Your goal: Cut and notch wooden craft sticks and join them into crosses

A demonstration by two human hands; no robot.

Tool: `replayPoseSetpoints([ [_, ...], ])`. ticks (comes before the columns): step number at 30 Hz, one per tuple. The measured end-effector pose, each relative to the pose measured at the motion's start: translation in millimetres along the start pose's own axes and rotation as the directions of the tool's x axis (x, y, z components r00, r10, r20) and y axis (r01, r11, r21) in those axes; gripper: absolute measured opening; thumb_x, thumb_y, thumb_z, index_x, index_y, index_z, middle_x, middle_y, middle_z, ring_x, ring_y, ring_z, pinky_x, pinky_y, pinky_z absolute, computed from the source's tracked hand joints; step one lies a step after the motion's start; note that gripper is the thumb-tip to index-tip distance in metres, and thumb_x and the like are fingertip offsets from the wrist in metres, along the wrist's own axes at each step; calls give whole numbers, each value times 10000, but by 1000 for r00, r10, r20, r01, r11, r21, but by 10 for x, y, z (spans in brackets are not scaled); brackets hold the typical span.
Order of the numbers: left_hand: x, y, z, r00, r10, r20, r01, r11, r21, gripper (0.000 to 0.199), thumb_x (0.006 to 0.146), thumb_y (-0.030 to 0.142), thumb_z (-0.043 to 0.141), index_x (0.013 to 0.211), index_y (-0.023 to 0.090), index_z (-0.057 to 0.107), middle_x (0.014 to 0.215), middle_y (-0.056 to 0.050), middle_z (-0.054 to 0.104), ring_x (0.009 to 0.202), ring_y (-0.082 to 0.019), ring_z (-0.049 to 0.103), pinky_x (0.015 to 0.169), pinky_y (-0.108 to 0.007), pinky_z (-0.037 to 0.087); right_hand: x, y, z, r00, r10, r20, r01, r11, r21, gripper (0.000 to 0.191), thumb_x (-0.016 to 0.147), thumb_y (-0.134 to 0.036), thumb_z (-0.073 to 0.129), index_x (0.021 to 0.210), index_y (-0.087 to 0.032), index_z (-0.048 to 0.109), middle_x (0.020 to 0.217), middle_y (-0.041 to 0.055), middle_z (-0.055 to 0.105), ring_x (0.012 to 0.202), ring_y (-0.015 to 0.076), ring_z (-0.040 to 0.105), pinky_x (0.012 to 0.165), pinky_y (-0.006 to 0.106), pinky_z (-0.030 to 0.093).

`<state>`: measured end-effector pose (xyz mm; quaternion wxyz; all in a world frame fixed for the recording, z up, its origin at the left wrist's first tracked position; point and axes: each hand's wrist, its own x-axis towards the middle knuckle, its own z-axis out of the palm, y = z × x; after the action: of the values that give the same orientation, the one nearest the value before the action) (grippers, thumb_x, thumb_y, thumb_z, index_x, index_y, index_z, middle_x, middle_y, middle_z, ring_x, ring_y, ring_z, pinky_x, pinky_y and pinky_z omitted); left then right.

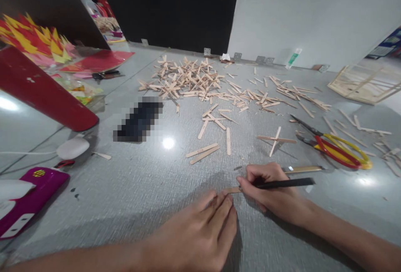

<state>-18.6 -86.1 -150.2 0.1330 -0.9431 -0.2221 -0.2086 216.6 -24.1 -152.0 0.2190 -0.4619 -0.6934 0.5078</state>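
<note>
Stick (pixel 233 190) held by palm-down L hand (pixel 200 230), R hand (pixel 277 194) curled round prob. pen (pixel 286 183).

this looks like a craft workshop. a heap of wooden sticks (pixel 188 77) and loose ones lie over the grey worktop (pixel 119 192), with shears (pixel 340 151) and a wooden frame (pixel 351 94) at the right. spiky red and yellow paper (pixel 39 36) fills the far left, and small metal brackets (pixel 207 51) line the foot of tall panels (pixel 172 8).

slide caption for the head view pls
Left hand rests on a wooden stick, right hand holds a slim black tool, scissors nearby.
</note>
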Motion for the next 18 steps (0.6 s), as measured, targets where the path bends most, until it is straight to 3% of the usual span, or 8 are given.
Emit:
replayPoseSetpoints([
  [8, 4, -7, 23, 1000, -9, -22, 9, 1000, -3, 331, 1051, 79, 424, 1140, 27, 738, 1152, -166, 807, 1062, -258, 764, 994, -396, 526, -21, -18, -16, 999, -51, -18, 50, 996, -71, 448, 983, -307, 606, 595, -235, 393, 439, -97, 384, 359, 55, 390, 363, 185, 226],
  [18, 30, -49, 36, 996, -54, -65, 50, 997, -51, 316, 1060, 60, 436, 1155, 29, 736, 1142, -168, 787, 1056, -280, 734, 906, -391, 532, -4, 44, 11, 999, 19, -49, -19, 1000, 4, 443, 997, -362, 608, 623, -240, 405, 437, -92, 451, 317, 52, 429, 332, 152, 256],
])
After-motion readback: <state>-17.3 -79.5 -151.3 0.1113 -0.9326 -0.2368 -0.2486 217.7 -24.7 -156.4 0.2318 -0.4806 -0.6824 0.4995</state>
